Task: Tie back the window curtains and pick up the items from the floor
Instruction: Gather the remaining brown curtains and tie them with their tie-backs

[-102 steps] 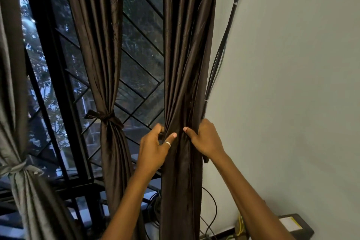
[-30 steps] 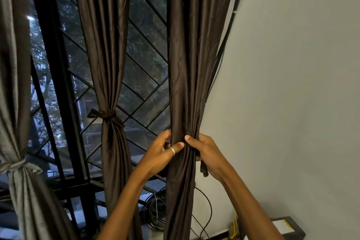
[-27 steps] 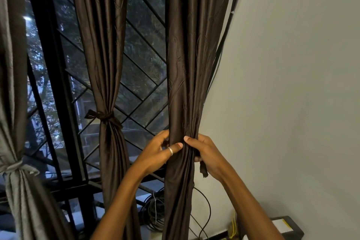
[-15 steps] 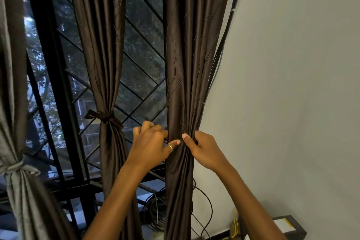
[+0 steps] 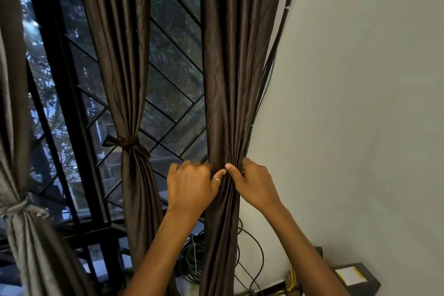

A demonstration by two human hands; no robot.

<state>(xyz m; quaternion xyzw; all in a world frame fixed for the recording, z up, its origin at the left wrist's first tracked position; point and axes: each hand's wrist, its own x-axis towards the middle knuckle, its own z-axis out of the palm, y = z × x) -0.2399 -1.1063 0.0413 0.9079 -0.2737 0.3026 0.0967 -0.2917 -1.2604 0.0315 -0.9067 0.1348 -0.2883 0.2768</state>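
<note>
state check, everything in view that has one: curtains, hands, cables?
right curtain: bunched at mid-height, gripped by both hands, no tie visible on it
middle curtain: tied back, knot done
grey curtain: tied back
left hand: grips right curtain
right hand: grips right curtain
cable coil: coiled, lying low behind right curtain

The room was dim, lit mainly by pale bluish daylight through the window (image 5: 173, 60), with a small bright glare spot at its upper left. The nearest curtain (image 5: 230, 79) carried a soft sheen along its folds. The wall (image 5: 360, 103) was an even grey with only faint shadow. The grey curtain (image 5: 21, 235) at the left edge looked smeared, and the straight lines bowed with the wide-angle lens.
</note>
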